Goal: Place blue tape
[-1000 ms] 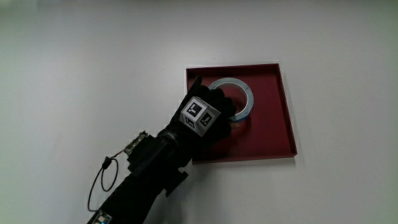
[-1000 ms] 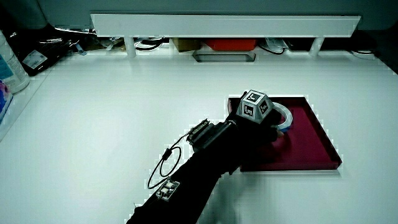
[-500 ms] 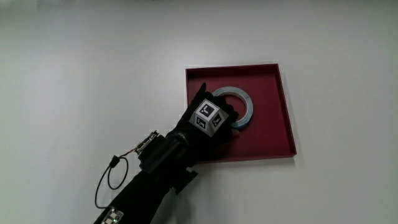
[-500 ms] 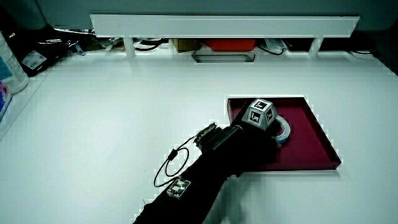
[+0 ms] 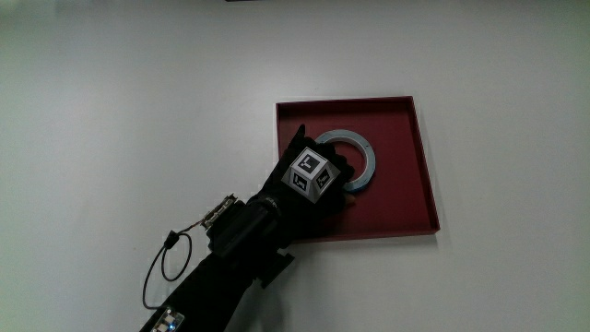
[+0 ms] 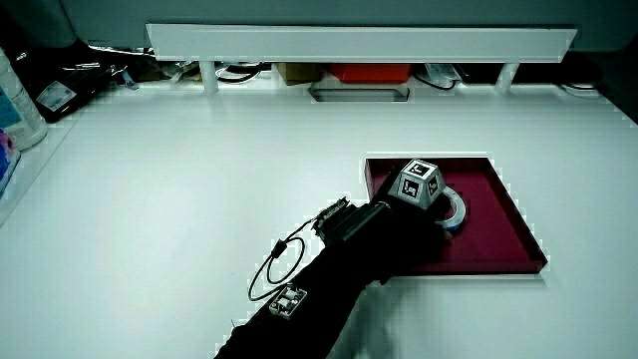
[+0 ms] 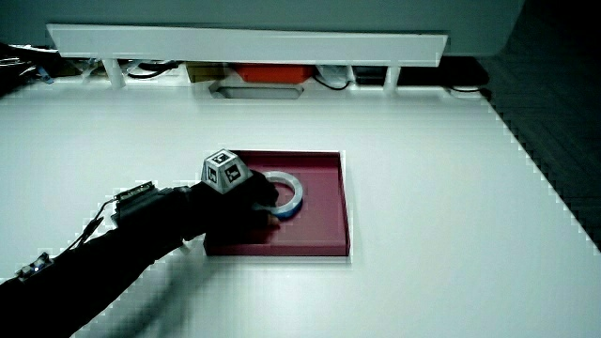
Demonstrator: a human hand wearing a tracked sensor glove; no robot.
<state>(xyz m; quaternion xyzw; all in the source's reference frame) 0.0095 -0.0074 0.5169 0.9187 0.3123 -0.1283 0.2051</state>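
Observation:
The blue tape [image 5: 365, 153], a flat ring with a pale face and a blue rim, lies in the dark red tray [image 5: 406, 205]. In both side views the tape [image 6: 458, 207] [image 7: 292, 189] rests on the tray floor [image 6: 498, 237] [image 7: 325, 227]. The gloved hand [image 5: 341, 175] reaches over the tray's edge nearest the person, fingers curled on the part of the ring closest to the forearm. That part of the ring is hidden under the glove. The patterned cube [image 5: 312, 173] sits on the hand's back. In both side views the hand [image 6: 435, 211] [image 7: 264, 203] stays low on the tape.
A white low partition [image 6: 359, 40] runs along the table's edge farthest from the person, with small items under it. A bottle [image 6: 18, 100] stands at the table's edge. A wire loop [image 5: 164, 269] hangs from the forearm.
One second ago the tape was tilted up in the hand; it came down flat onto the tray floor. Over the last half second nothing has visibly moved.

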